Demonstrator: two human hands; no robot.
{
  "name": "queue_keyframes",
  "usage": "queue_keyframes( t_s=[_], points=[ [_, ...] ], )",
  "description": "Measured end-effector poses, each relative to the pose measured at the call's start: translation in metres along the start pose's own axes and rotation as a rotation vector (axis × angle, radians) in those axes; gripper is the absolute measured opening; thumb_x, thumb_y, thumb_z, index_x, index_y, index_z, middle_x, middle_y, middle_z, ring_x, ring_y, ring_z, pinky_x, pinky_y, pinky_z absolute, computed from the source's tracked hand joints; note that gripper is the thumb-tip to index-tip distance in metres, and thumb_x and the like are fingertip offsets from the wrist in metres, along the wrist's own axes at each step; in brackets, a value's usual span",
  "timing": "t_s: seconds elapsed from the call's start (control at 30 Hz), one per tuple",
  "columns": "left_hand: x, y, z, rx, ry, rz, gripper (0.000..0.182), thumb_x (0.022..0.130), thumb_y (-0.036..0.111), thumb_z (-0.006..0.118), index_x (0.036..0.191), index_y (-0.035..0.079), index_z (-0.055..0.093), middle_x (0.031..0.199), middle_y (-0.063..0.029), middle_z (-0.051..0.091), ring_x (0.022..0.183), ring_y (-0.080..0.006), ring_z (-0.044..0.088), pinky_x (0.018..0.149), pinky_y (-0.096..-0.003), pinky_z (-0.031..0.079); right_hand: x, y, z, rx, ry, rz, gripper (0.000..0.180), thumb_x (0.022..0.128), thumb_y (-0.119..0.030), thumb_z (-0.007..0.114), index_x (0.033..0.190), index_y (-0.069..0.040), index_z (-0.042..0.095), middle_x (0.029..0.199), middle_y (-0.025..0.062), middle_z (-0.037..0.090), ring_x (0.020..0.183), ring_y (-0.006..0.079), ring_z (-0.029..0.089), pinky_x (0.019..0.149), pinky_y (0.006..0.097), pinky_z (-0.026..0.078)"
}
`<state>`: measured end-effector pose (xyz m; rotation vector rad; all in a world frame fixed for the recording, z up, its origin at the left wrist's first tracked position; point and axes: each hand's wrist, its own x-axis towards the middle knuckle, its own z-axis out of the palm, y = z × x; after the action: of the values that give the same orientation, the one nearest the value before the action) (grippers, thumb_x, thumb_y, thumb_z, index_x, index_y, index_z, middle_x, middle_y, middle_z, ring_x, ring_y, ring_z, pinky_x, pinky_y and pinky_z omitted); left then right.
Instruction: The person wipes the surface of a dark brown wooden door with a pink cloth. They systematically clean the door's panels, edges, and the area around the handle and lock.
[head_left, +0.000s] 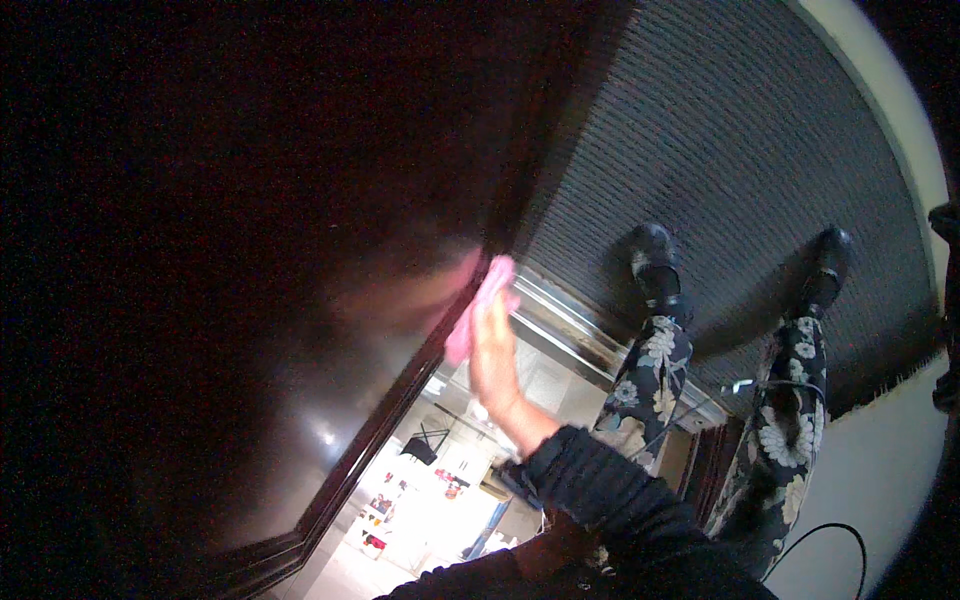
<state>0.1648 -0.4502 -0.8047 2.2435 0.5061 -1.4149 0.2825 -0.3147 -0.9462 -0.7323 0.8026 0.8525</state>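
My right hand (495, 352) holds a pink cloth (480, 311) against the edge of a dark, glossy door panel (390, 420). The cloth lies between the palm and the panel, with a little of it showing past the fingers. Hand and cloth are slightly blurred, and the panel reflects them. My left hand (559, 544) seems to be the dark shape low in the view, near my body beside a black sleeve; its fingers are too shadowed to make out.
My feet, in black shoes (652, 247), stand on a ribbed grey mat (720, 150). A metal door track (562, 315) runs along the mat's edge. Beyond the doorway lies a bright tiled room with a black chair (421, 448). A thin black cable (847, 527) curves at lower right.
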Motion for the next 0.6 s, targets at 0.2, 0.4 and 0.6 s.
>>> queue_keyframes(
  t_s=[0.2,0.4,0.6],
  points=[
    [0.005,0.002,0.025,0.082,0.339,0.167,0.058,0.078,0.051,0.072,0.115,0.008,0.061,0.124,-0.0123,0.058,0.112,-0.0346,0.059,0.093,-0.0455,0.050,-0.132,-0.042,0.044,0.128,-0.314,0.357,0.064,0.102,-0.019,0.045,0.156,-0.002,0.013,0.157,0.0170,0.028,0.142,0.0222,0.031,0.115,0.0334,0.026],
    [0.000,0.003,0.028,-0.043,0.257,0.081,0.045,0.082,0.043,0.067,0.112,0.009,0.065,0.129,-0.0119,0.058,0.122,-0.0324,0.053,0.096,-0.0443,0.045,-0.159,-0.001,0.041,-0.107,-0.411,0.024,0.063,0.102,-0.013,0.044,0.155,-0.004,0.011,0.142,0.0230,0.042,0.131,0.0321,0.043,0.110,0.0406,0.033],
    [0.006,-0.026,0.028,-0.075,0.240,0.391,0.038,0.092,0.029,0.059,0.121,0.005,0.062,0.123,-0.0147,0.062,0.111,-0.0345,0.060,0.096,-0.0440,0.048,-0.033,0.097,0.021,0.188,0.254,0.154,0.040,0.108,-0.031,0.032,0.141,-0.008,0.040,0.107,0.0040,0.058,0.090,0.0152,0.055,0.081,0.0314,0.050]
  ],
)
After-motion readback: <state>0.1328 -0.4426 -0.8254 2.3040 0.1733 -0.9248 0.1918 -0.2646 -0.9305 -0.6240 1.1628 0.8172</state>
